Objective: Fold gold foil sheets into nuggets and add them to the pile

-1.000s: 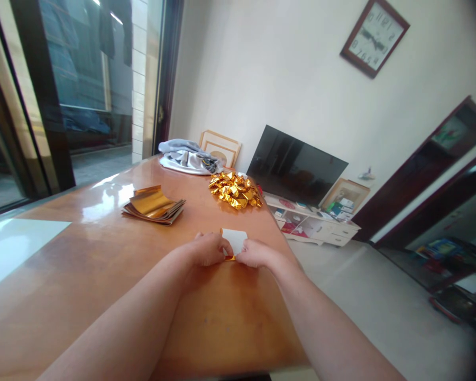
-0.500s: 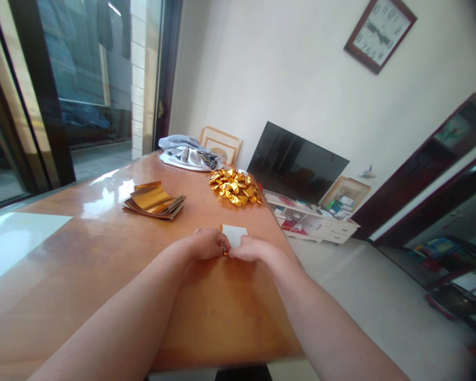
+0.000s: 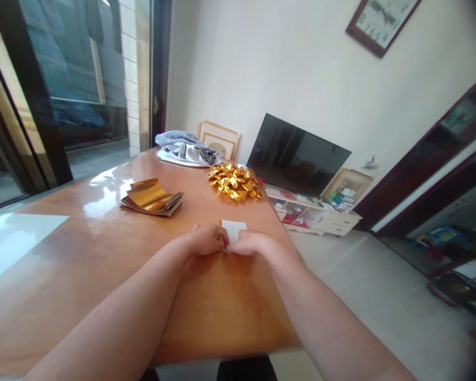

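My left hand (image 3: 207, 239) and my right hand (image 3: 246, 243) meet over the table, fingers bent and pinched together at the near edge of a small sheet of foil paper (image 3: 234, 228). Its pale side faces up, with a thin gold edge showing at the left. The fingers hide its near part. Beyond the hands, a heap of folded gold foil pieces (image 3: 235, 183) lies near the table's right edge. To the left is a stack of gold foil paper sheets (image 3: 150, 199), loosely curled at the top.
The glossy wooden table (image 3: 103, 259) ends on the right above the floor. Grey-blue cloth (image 3: 186, 150) lies at its far end. A pale sheet (image 3: 19, 241) is at the left. Further off are a television (image 3: 297, 156) on a white cabinet (image 3: 321, 219) and a wall clock (image 3: 383, 24).
The gold bit that showed between my fingertips is now almost out of sight. Both hands stay together at the paper, and the whole view has shifted slightly.
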`<move>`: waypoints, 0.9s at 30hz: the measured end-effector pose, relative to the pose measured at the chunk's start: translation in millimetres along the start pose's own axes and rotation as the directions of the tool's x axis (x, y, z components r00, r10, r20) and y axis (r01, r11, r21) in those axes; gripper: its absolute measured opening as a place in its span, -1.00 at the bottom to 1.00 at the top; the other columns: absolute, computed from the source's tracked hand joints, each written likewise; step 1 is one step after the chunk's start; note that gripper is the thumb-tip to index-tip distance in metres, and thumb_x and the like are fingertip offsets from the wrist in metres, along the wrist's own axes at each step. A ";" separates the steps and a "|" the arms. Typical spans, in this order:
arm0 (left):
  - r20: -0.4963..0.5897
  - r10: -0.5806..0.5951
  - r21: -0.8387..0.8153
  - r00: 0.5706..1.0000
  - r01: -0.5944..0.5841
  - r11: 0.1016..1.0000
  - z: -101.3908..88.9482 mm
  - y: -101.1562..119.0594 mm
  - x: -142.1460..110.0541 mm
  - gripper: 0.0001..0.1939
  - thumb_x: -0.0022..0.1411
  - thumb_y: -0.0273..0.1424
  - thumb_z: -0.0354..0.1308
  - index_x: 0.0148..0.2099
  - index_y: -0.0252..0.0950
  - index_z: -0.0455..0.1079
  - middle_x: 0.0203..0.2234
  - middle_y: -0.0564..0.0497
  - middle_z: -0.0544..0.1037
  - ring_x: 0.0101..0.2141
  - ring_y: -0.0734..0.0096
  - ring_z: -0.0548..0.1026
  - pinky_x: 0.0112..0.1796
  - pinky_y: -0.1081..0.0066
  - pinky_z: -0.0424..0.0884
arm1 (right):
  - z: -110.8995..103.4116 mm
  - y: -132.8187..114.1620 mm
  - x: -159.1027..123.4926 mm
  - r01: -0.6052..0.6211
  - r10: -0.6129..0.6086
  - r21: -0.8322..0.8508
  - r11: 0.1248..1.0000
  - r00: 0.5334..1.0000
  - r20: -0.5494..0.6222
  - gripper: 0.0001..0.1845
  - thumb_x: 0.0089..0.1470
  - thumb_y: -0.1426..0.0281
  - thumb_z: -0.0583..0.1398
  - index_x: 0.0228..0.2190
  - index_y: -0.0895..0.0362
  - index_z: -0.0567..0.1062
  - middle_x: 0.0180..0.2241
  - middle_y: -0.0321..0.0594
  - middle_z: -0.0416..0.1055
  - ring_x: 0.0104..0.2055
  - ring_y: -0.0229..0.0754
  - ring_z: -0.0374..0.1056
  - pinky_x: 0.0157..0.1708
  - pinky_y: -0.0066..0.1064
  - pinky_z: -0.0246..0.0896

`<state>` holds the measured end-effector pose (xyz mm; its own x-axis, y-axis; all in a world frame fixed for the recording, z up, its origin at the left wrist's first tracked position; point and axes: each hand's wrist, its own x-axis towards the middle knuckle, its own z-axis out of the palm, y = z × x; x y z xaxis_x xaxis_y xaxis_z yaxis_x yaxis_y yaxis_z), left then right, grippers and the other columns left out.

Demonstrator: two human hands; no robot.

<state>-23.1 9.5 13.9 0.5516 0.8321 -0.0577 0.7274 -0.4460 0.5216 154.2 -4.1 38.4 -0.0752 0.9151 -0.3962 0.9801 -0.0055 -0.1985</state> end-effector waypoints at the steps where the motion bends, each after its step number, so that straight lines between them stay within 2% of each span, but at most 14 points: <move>1: 0.001 0.003 0.003 1.000 -0.003 1.000 0.0 0.4 -0.1 -0.74 0.06 -0.35 0.12 -0.22 -0.06 0.58 -0.31 0.13 0.64 -0.21 0.26 0.55 -0.10 0.31 0.35 | 0.2 1.0 -0.7 0.009 -0.009 0.016 1.000 1.000 -0.006 -0.53 -0.11 0.07 0.34 -0.21 0.10 0.60 -0.34 -0.18 0.55 -0.25 -0.07 0.45 -0.35 -0.44 0.27; 7: -0.022 -0.001 0.034 1.000 0.002 0.999 1.0 3.4 -0.7 -0.76 0.10 -0.30 0.12 -0.21 -0.06 0.57 -0.32 0.11 0.63 -0.22 0.26 0.54 -0.08 0.27 0.32 | 0.6 10.6 -3.8 0.055 -0.052 0.127 0.990 0.998 -0.024 -0.60 -0.10 0.21 0.37 -0.21 0.14 0.58 -0.40 -0.21 0.52 -0.36 -0.17 0.40 -0.44 -0.51 0.21; 13: -0.007 -0.045 0.017 0.999 0.045 0.999 -0.1 7.0 -2.6 -0.75 0.07 -0.32 0.13 -0.20 -0.08 0.55 -0.33 0.14 0.63 -0.27 0.31 0.54 -0.14 0.32 0.32 | -3.1 23.7 -7.3 0.089 -0.087 0.159 0.983 0.996 -0.025 -0.70 -0.03 0.34 0.32 -0.19 0.11 0.57 -0.35 -0.32 0.51 -0.45 -0.34 0.32 -0.50 -0.58 0.14; 17: 0.001 -0.059 0.010 0.998 0.059 0.998 -0.9 9.1 -3.3 -0.76 0.06 -0.33 0.13 -0.22 -0.09 0.55 -0.35 0.15 0.62 -0.30 0.33 0.54 -0.15 0.33 0.32 | -8.5 38.7 -8.7 0.022 -0.021 0.116 0.993 1.000 -0.010 -0.75 -0.07 0.28 0.35 -0.33 0.17 0.58 -0.42 -0.31 0.49 -0.48 -0.33 0.29 -0.52 -0.55 0.09; 21: 0.006 -0.052 0.029 0.999 0.051 0.998 -0.8 8.5 -2.4 -0.76 0.06 -0.33 0.13 -0.21 -0.09 0.55 -0.36 0.13 0.61 -0.29 0.32 0.53 -0.14 0.33 0.32 | -14.1 56.9 -12.4 -0.049 0.049 0.064 0.997 0.999 -0.012 -0.71 -0.12 0.20 0.36 -0.51 0.19 0.53 -0.52 -0.28 0.42 -0.52 -0.28 0.26 -0.54 -0.49 0.04; 27: -0.004 -0.045 0.058 0.999 0.045 0.997 1.5 2.3 1.2 -0.74 0.06 -0.32 0.14 -0.17 -0.10 0.55 -0.33 0.09 0.61 -0.28 0.28 0.53 -0.20 0.33 0.31 | -11.9 84.6 -12.7 -0.058 0.058 0.146 0.988 0.998 0.002 -0.70 -0.11 0.25 0.35 -0.63 0.17 0.43 -0.64 -0.35 0.29 -0.62 -0.33 0.14 -0.58 -0.49 -0.03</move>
<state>-20.1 9.0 13.8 0.5168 0.8526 -0.0772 0.7739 -0.4267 0.4680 240.3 -11.4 37.3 -0.0185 0.9123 -0.4090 0.9455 -0.1170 -0.3038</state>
